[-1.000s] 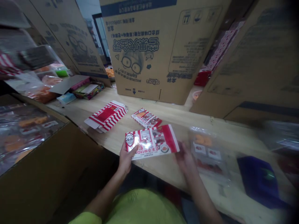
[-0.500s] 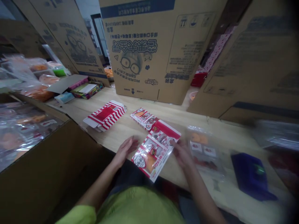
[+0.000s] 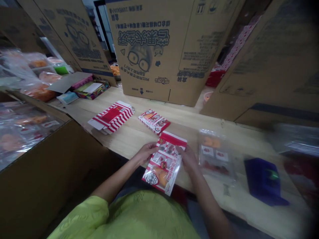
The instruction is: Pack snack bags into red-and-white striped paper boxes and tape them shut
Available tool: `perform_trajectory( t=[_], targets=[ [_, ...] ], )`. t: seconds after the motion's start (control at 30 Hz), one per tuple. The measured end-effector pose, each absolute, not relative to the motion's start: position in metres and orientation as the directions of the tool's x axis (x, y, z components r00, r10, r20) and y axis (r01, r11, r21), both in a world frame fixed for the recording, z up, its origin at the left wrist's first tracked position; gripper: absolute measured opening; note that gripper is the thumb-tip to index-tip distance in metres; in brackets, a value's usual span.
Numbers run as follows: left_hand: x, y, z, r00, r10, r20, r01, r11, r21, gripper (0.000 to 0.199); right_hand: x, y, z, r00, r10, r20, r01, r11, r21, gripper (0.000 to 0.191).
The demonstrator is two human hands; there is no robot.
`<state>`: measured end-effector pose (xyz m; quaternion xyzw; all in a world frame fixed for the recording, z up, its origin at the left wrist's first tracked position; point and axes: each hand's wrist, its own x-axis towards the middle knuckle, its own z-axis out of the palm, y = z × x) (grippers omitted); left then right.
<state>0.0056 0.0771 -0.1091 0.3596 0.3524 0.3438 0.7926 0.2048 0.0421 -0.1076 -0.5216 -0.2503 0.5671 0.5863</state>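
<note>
Head view: left hand and right hand grip a red-striped carton between them

The held carton and flat box are red-and-white striped; the sleeve is lime green.

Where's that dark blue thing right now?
The dark blue object lies toward the right of the head view on the wooden table, just right of the clear plastic packet, which sits beside the right hand.
</note>
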Motion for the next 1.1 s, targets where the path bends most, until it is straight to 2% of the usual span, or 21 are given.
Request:
perform_trajectory(
  t=[0.1,0.2,0.4,0.53,0.67,0.77,0.87,0.97,1.1],
  targets=[
    [0.009,0.079,-0.107,0.515,0.815,-0.265,-0.277,0.45,0.849,0.044,0.204,0.037,-0.11,0.183,0.933,-0.311,-0.372,-0.227,-0.9,0.046],
    [0.015,0.081,-0.106,0.422,0.886,-0.191,-0.329,0.346,0.878,0.052,0.2,0.032,-0.107,0.169,0.942,-0.292,-0.35,-0.219,-0.911,0.047],
    [0.025,0.072,-0.093,0.25,0.962,-0.109,-0.373,0.199,0.906,0.079,0.194,0.028,-0.095,0.398,0.904,-0.155,-0.364,0.001,-0.932,0.065],
    [0.033,0.074,-0.072,0.166,0.985,0.035,-0.386,0.033,0.922,0.068,0.194,0.034,-0.075,0.502,0.864,0.036,-0.259,0.19,-0.947,0.049],
    [0.035,0.087,-0.052,0.122,0.97,0.212,-0.347,-0.159,0.924,0.058,0.201,0.042,-0.054,0.539,0.805,0.249,-0.106,0.358,-0.928,0.041],
    [0.029,0.091,-0.049,0.171,0.924,0.342,-0.271,-0.29,0.918,0.044,0.208,0.042,-0.055,0.512,0.773,0.375,-0.007,0.44,-0.898,0.032],
    [0.019,0.091,-0.051,0.266,0.86,0.436,-0.122,-0.418,0.9,0.03,0.213,0.038,-0.066,0.471,0.769,0.432,0.043,0.47,-0.882,0.024],
    [0.015,0.094,-0.05,0.306,0.76,0.573,-0.057,-0.586,0.808,0.021,0.216,0.036,-0.071,0.433,0.75,0.5,0.081,0.519,-0.851,0.021],
    [0.021,0.102,-0.044,0.234,0.596,0.768,-0.128,-0.764,0.632,0.008,0.22,0.04,-0.062,0.32,0.666,0.673,0.157,0.664,-0.731,0.016]
  ],
)
